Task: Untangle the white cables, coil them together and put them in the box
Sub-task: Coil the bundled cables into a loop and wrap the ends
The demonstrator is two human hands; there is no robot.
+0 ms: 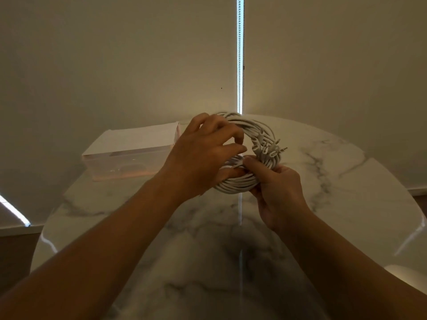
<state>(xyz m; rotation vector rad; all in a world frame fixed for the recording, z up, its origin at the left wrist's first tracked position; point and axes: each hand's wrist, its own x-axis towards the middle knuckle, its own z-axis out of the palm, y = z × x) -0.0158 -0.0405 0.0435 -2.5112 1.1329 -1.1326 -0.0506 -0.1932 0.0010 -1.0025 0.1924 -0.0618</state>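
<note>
Right hand [278, 195], left hand [203, 155] around coil [256, 129]

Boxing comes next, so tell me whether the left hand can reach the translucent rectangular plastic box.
Probably yes: the translucent rectangular plastic box sits beside the left hand, nothing between, though that hand grips the coiled white cables.

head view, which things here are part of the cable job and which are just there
Part of the job: white cable coil, gripped by left hand and right hand; box at the left.
Just there: marble table; blinds behind it.
</note>
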